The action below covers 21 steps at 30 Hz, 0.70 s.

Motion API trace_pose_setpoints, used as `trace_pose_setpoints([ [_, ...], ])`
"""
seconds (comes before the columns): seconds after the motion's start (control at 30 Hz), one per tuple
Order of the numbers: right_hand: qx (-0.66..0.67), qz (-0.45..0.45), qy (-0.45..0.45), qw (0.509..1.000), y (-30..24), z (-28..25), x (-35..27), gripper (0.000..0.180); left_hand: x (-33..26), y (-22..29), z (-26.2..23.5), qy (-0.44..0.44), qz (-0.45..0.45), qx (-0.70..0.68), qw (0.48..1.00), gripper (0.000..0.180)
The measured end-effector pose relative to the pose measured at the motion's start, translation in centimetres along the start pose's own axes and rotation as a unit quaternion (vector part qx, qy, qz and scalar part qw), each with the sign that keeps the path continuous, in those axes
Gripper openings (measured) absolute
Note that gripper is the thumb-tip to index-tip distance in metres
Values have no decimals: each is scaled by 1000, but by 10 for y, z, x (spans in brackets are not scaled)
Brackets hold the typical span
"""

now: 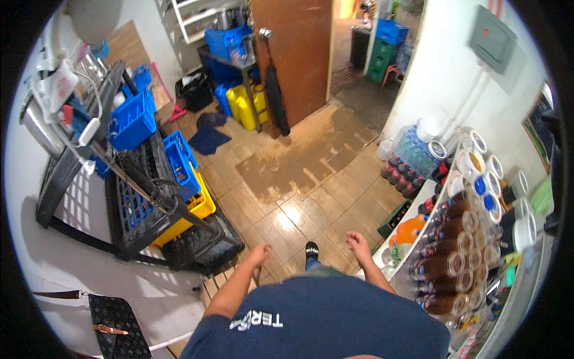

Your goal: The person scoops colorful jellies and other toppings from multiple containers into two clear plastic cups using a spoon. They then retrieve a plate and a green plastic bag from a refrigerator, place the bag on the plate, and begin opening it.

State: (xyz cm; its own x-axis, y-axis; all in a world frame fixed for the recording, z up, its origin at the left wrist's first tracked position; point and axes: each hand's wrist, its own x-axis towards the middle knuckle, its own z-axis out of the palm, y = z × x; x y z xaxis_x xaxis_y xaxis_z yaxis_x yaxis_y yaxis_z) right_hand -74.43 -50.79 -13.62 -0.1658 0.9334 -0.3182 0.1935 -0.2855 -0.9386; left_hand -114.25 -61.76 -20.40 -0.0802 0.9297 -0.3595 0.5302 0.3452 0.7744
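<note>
My left hand [260, 253] hangs low over the tiled floor [335, 197], fingers loosely curled, holding nothing. A stack of black, blue and yellow crates [179, 197] stands just to its left. My right hand [357, 243] is also free, fingers slightly apart, near the white counter edge [412, 206]. Rows of brown bottles [454, 251] lie on their sides along that counter to the right. My foot in a dark sandal [311, 251] shows between the hands.
A wet patch [305, 161] spreads on the floor toward a brown door [296, 54]. Yellow jugs [245, 107] and blue crates [134, 119] stand at the back left. Packs of small bottles [412, 161] sit by the white wall. A dark patterned bag [116, 326] hangs at lower left.
</note>
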Motion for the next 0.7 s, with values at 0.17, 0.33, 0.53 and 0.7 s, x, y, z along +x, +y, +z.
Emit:
trace_pose_setpoints([
  [0.17,-112,5,-64,992,-60,12,155,31,80,-46,-41,-83,-184,104,974,36],
  [0.33,-198,16,-156,968,-117,62,296,33,98,-115,-96,-73,-210,95,970,35],
  [0.53,-304,-2,-299,904,-133,169,460,39,166,-160,-183,-103,-326,-4,940,34],
  [0.7,-376,98,-183,903,-101,208,574,42,302,-162,-309,-121,-321,27,939,34],
])
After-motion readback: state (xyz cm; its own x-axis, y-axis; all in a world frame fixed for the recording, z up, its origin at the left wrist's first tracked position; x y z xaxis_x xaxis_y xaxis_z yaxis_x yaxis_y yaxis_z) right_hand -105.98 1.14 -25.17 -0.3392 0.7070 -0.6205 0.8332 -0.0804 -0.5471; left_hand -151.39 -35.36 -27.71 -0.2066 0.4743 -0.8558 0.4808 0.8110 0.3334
